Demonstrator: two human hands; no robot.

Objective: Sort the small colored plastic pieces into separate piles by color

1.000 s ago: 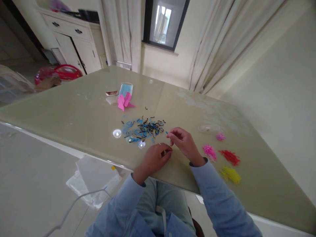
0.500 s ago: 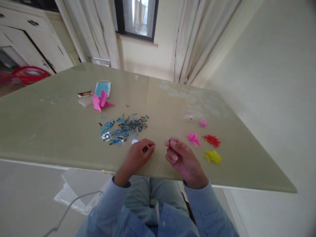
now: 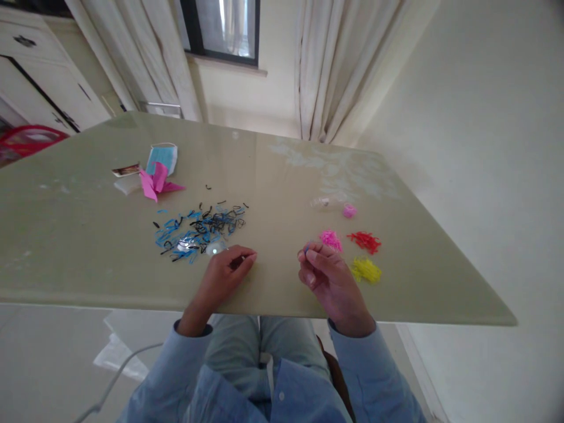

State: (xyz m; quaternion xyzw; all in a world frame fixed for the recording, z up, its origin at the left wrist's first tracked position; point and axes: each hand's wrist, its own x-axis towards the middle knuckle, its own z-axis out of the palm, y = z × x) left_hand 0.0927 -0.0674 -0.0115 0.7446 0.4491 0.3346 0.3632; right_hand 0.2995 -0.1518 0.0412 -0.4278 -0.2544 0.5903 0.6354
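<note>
Near the table's front edge, my left hand (image 3: 224, 274) is closed, thumb against fingers; whatever it may pinch is too small to make out. It lies just right of a loose pile of blue and black bands (image 3: 207, 226). My right hand (image 3: 328, 273) is raised, its thumb and fingertips pinching something small and bluish that I cannot name. Beside that hand are a pink pile (image 3: 331, 239), a red pile (image 3: 365, 241) and a yellow pile (image 3: 366, 269) of small bands. A pink clump (image 3: 349, 210) sits behind them.
At the back left of the table (image 3: 268, 176) lie a blue face mask (image 3: 162, 158), a pink folded paper (image 3: 157, 181) and a small card (image 3: 126, 170). A clear plastic piece (image 3: 326, 202) lies behind the pink pile. A red chair (image 3: 33, 139) stands beyond the left edge.
The view has shifted, so the table's things appear further left. My hands are further apart, the left one having moved left. Both keep their closed poses.
</note>
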